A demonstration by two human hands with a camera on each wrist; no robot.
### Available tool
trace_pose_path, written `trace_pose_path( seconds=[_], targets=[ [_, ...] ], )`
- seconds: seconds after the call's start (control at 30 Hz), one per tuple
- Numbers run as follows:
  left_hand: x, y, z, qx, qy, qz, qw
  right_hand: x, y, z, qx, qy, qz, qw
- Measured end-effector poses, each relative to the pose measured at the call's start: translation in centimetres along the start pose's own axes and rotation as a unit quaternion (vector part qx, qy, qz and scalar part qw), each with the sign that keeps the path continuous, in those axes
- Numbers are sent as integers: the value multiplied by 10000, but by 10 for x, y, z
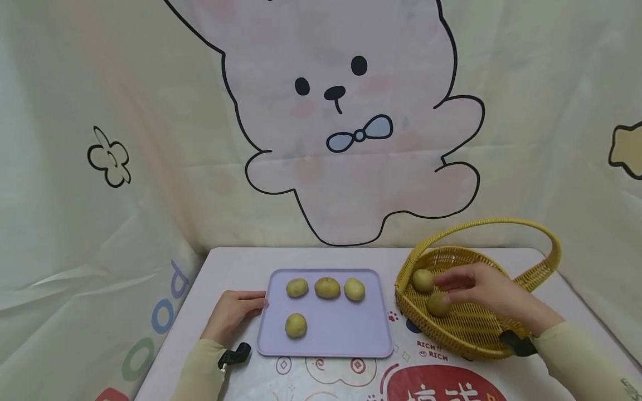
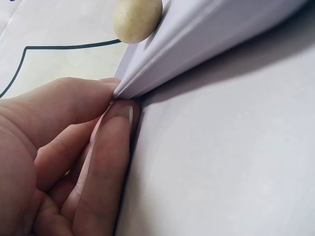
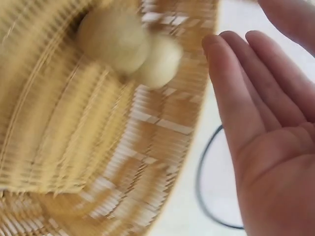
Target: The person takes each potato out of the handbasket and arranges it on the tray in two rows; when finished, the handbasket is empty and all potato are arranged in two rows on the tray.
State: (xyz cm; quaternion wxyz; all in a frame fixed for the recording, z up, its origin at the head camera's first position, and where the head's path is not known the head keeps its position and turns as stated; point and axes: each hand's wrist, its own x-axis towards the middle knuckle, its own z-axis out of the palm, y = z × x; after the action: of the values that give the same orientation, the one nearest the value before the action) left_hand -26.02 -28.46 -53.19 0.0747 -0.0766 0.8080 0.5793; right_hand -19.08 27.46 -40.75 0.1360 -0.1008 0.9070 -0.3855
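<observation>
My left hand [image 1: 233, 314] pinches the left rim of a lilac tray [image 1: 341, 334], as the left wrist view shows close up. Several potatoes lie on it: a row of three along the far side, with a potato [image 1: 327, 288] in the middle, and a single potato [image 1: 296, 325] nearer me. To the right, my right hand [image 1: 484, 289] is over a yellow woven basket [image 1: 468, 334]. Its fingers [image 3: 229, 93] are extended and hold nothing. Inside the basket sit two potatoes, one farther potato [image 1: 422, 280] and one nearer potato [image 1: 438, 304], close to the fingertips.
The basket's tall handle [image 1: 489, 221] arches over its far side. A white printed cover [image 1: 241, 270] lies on the table. Behind it hangs a cloth backdrop [image 1: 341, 189] with a cartoon bear. Each wrist wears a black strap-on camera [image 1: 234, 355].
</observation>
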Motion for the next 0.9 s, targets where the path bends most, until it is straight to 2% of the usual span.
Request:
trace_pose_path(
  seconds=[0.2,0.43,0.9],
  targets=[
    [1,1,1,-80,-27,70,9999,19,27,-11,-100,-113,83,9999],
    [0,2,0,3,22,14,10000,32,47,-8,-95,-356,109,9993],
    [-1,0,1,4,-19,134,9999,40,52,-1,-517,-710,-51,9961]
  ],
)
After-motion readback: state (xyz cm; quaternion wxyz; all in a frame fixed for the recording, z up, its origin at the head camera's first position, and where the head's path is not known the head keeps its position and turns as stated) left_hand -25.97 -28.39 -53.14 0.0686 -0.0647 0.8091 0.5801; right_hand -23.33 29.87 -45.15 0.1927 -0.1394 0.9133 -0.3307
